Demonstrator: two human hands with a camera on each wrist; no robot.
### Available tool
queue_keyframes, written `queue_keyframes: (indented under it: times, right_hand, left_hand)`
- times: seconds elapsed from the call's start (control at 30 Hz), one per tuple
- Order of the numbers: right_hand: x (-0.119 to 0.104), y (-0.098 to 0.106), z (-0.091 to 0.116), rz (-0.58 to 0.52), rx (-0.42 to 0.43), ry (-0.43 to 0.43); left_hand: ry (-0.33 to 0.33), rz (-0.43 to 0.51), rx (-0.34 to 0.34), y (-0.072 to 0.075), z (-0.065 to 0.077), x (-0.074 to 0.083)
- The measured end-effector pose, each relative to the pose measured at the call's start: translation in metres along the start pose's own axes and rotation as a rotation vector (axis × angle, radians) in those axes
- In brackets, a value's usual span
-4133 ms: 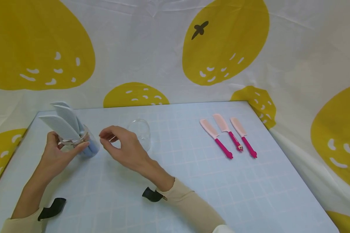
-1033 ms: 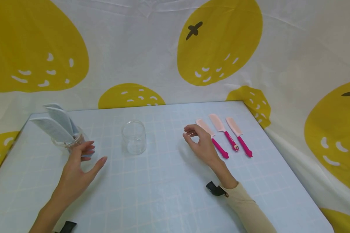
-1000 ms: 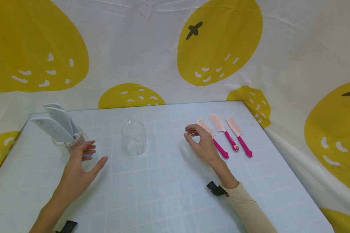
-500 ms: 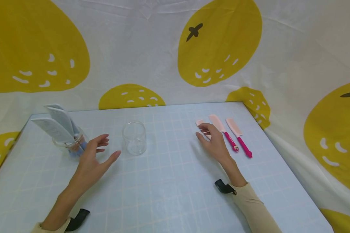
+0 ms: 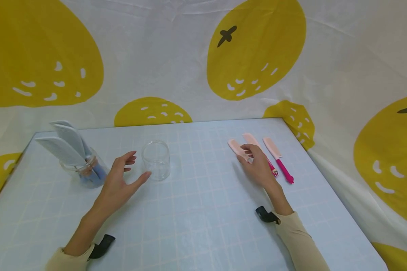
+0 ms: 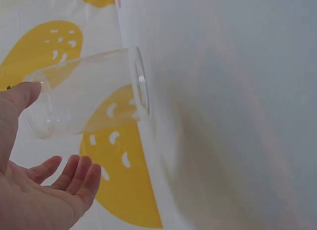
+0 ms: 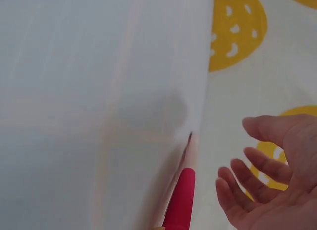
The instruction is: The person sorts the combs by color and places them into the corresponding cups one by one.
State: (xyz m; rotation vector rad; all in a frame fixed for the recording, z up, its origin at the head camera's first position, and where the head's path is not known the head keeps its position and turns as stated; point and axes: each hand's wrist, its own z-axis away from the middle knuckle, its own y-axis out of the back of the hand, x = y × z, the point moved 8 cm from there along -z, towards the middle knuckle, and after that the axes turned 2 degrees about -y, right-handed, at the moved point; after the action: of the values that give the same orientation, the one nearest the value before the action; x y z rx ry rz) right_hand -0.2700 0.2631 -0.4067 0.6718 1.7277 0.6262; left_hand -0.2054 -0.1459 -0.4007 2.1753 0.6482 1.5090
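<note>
My left hand (image 5: pixel 118 182) is spread beside an upright clear glass (image 5: pixel 157 160), thumb and fingers parted toward it. In the left wrist view the thumb (image 6: pixel 30 93) overlaps the glass (image 6: pixel 91 93); whether it touches, I cannot tell. My right hand (image 5: pixel 260 167) hovers over the leftmost pink comb (image 5: pixel 236 147), fingers loosely bent and holding nothing. It covers that comb's handle and part of the middle pink comb (image 5: pixel 250 138). A third pink comb (image 5: pixel 285 169) lies to the right. In the right wrist view the hand (image 7: pixel 272 175) is apart from a magenta handle (image 7: pixel 181 200).
At the left a clear jar (image 5: pixel 98 177) with a band round its neck holds several light blue combs (image 5: pixel 62 148), heads up. The table (image 5: pixel 190 226) has a pale blue checked cover. Behind it hangs a white curtain (image 5: pixel 156 56) with yellow fruit prints.
My left hand let go of the jar of blue combs and moved right to the glass. The right hand moved from beside the jar, past the glass, to above the pink combs.
</note>
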Motion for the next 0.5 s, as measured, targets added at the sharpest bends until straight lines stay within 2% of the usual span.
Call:
queue_keyframes:
  times: [0.5]
  right_hand:
    - [0.025, -0.002, -0.009, 0.098, -0.108, -0.108]
  left_hand:
    - [0.002, 0.029, -0.051, -0.017, -0.015, 0.002]
